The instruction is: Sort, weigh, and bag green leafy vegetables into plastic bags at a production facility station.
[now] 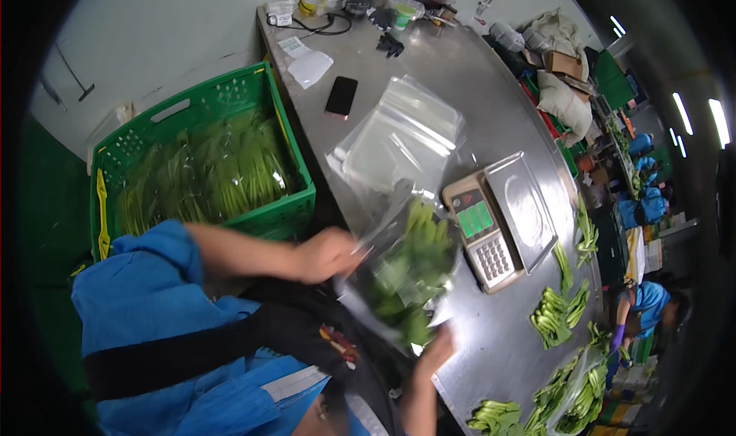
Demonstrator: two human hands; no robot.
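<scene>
A clear plastic bag of leafy greens [410, 271] is tilted over the near edge of the steel table, stems toward the far end and leaves toward me. My left hand [330, 256] is closed on the bag's left side, a little blurred. At the lower right end of the bag is my right hand [435, 352], its fingers smeared by motion, so its grip is unclear. Just right of the bag stands a digital scale [491, 256] with a lit green display and a bare metal pan [523, 210]. Flat clear bags [402, 133] lie stacked beyond the greens.
A green crate [287, 206] at left holds several bagged greens. Loose greens [550, 317] lie along the right of the steel table [491, 344]. A phone [341, 97], papers [310, 68] and a black glove [390, 46] lie farther back. Another person [650, 306] works at far right.
</scene>
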